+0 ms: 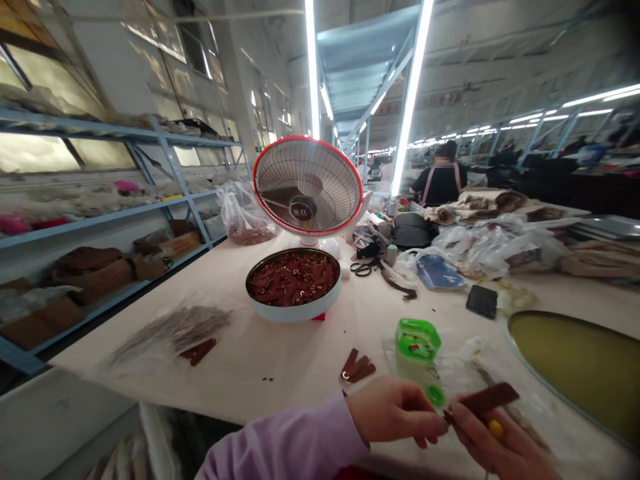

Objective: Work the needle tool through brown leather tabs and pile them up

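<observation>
My right hand (505, 440), low on the right, grips a brown leather strip (493, 398) between thumb and fingers. A small yellow piece (495, 429) shows among its fingers; I cannot tell what it belongs to. Reaching in from a purple sleeve, my left hand (393, 410) is pinched closed at the strip's near end, its fingertips almost meeting the right ones. Whatever small part lies between them is too small to make out. Just beyond my left hand, several brown strips (357, 368) lie fanned out, one with a metal ring. A green-topped clear container (418, 340) stands behind both hands.
A round tin (295, 312) full of brown strips with metal fittings stands mid-table before a red-rimmed heater (307, 187). Plastic-bagged strips (175, 327) lie left. Black scissors (365, 269), a blue packet (440, 272) and a large round tray (575, 363) are to the right. A person (443, 177) is farther back.
</observation>
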The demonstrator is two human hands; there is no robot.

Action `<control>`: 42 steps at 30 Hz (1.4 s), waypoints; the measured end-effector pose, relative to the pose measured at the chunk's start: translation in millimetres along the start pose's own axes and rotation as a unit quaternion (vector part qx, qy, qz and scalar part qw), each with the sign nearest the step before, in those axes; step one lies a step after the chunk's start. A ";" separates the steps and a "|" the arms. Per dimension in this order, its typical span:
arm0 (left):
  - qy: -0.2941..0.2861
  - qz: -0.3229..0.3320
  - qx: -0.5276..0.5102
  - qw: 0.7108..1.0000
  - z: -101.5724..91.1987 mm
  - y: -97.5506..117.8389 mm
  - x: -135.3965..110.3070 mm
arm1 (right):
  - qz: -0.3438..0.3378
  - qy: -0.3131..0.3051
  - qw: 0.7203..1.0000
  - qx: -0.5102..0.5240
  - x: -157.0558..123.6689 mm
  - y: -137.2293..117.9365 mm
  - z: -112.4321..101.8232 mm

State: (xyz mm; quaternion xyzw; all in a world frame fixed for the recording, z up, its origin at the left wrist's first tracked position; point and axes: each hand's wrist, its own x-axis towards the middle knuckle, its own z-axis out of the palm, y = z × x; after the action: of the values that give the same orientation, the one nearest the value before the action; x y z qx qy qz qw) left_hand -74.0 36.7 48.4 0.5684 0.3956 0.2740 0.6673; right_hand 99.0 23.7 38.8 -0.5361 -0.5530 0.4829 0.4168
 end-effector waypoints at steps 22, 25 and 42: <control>0.229 0.048 0.030 0.972 43.2 -26.1 -3.4 | -0.009 -0.018 1.000 0.005 2.8 14.5 18.1; 0.243 0.069 -0.002 0.968 46.7 -30.0 -2.1 | -0.006 -0.022 0.999 0.028 1.5 16.9 15.1; 0.225 0.118 0.208 0.945 42.6 -29.8 -16.4 | -0.010 -0.009 0.999 -0.050 -2.0 13.0 12.1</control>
State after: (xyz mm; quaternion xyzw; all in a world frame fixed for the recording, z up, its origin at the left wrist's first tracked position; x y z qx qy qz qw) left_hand -49.6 -5.8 24.6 0.6606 0.5139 0.3829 0.3910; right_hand 89.8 20.0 23.9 -0.5464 -0.5858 0.4553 0.3886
